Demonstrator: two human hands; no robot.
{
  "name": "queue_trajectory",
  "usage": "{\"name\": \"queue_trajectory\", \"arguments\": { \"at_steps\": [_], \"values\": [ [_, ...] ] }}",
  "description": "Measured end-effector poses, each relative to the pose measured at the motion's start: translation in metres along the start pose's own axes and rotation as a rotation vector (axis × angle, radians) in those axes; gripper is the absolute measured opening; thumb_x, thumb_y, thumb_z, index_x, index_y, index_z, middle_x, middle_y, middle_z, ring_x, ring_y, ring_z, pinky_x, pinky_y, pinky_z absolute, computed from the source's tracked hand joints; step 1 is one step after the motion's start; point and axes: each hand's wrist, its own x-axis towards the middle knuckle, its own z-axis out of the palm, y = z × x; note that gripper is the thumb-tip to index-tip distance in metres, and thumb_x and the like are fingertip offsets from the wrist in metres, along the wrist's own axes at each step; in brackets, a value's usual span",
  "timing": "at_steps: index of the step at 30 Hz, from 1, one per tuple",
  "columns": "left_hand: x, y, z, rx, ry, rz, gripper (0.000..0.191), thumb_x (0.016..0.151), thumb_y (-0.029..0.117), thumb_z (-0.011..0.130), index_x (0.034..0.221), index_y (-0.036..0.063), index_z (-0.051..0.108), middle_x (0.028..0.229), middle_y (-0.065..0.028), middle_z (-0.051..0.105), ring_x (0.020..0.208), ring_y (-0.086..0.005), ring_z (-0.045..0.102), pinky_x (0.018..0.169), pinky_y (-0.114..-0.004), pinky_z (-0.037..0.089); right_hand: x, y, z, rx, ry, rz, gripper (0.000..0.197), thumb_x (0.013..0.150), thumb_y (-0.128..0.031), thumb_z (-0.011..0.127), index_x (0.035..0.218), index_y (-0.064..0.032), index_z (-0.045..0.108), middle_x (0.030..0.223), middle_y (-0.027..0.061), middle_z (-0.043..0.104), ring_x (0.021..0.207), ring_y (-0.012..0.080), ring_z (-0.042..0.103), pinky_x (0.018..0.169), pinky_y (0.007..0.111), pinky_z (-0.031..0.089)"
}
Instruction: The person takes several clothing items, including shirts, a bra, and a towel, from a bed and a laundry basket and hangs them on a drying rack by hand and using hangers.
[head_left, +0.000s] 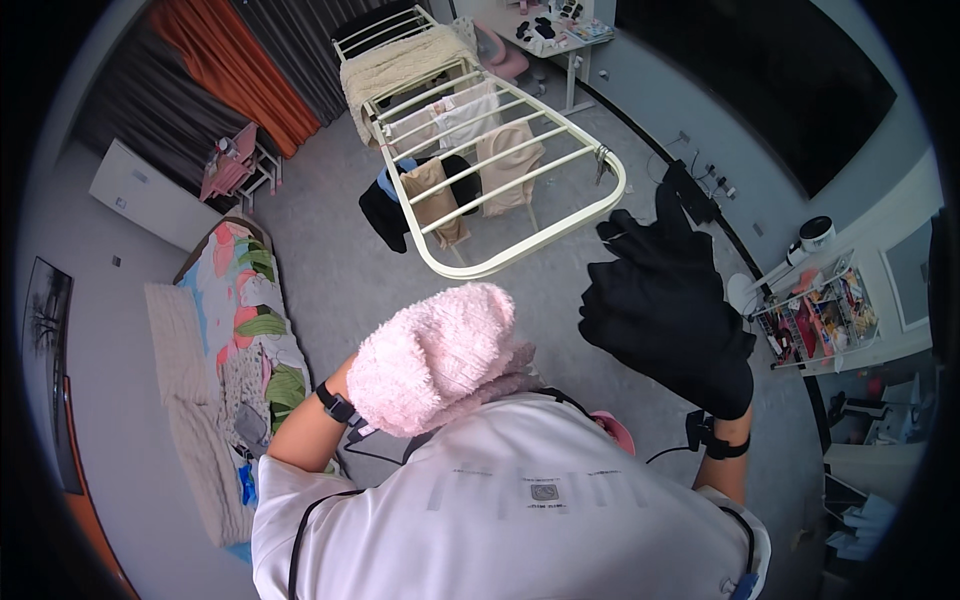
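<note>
A pink fluffy cloth (435, 356) covers my left hand, with only the wrist (335, 394) and its black strap showing. Black fabric (660, 300) is pulled over my right hand like a loose covering, bunched into folds towards the far end. The right wrist (731, 435) below it carries a strapped device with a cable. Both hands are hidden, so their grip cannot be made out. Beyond them stands a cream drying rack (525, 244), its near rounded end between the two cloths. Beige garments (510, 165), a white garment (469, 116) and dark clothes (384, 214) hang on it.
A cream fleece blanket (405, 64) drapes over the rack's far part. Left is a bed with a floral cover (251, 300); right are a wire basket cart (817, 315) and a wall-mounted screen (780, 75). A white desk (555, 37) stands at the back.
</note>
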Motion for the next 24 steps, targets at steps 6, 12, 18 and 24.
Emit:
{"name": "queue_trajectory", "arguments": {
  "at_steps": [6, 12, 18, 24],
  "values": [
    [0.014, -0.040, -0.034, -0.488, -0.185, -0.237, 0.035, 0.099, 0.005, 0.045, 0.133, 0.0027, 0.051, 0.130, -0.0108, 0.056, 0.113, -0.0184, 0.057, 0.102, -0.032, 0.045, -0.009, -0.034, -0.021, 0.120, 0.022, 0.080, 0.049, 0.082, -0.024, 0.072, 0.124, -0.0030, 0.059, 0.126, 0.0147, 0.061, 0.121, 0.0302, 0.054, 0.104, 0.038, 0.041],
    [0.039, -0.047, -0.039, 0.012, -0.383, 0.227, 0.038, 0.099, 0.010, 0.050, 0.136, 0.0035, 0.047, 0.124, -0.0052, 0.058, 0.109, -0.0122, 0.057, 0.095, -0.026, 0.048, -0.004, -0.077, -0.010, 0.188, 0.008, 0.072, 0.049, 0.081, -0.024, 0.073, 0.124, -0.0030, 0.059, 0.126, 0.0147, 0.061, 0.121, 0.0301, 0.054, 0.104, 0.038, 0.041],
    [0.049, -0.065, -0.025, -0.164, -0.647, 0.033, 0.036, 0.094, 0.007, 0.056, 0.129, 0.0016, 0.054, 0.120, -0.0056, 0.062, 0.107, -0.0134, 0.059, 0.093, -0.026, 0.047, 0.017, -0.118, 0.007, 0.235, -0.020, 0.050, 0.050, 0.081, -0.024, 0.073, 0.124, -0.0031, 0.059, 0.126, 0.0148, 0.060, 0.121, 0.0301, 0.054, 0.104, 0.038, 0.041],
    [0.021, -0.065, -0.072, 0.110, -0.355, 0.216, 0.029, 0.090, 0.009, 0.056, 0.118, 0.0008, 0.060, 0.105, -0.0058, 0.063, 0.097, -0.0139, 0.058, 0.090, -0.029, 0.046, 0.037, -0.139, 0.007, 0.224, -0.043, 0.051, 0.050, 0.081, -0.024, 0.073, 0.124, -0.0031, 0.059, 0.126, 0.0148, 0.060, 0.121, 0.0301, 0.054, 0.104, 0.038, 0.041]
  ]
}}
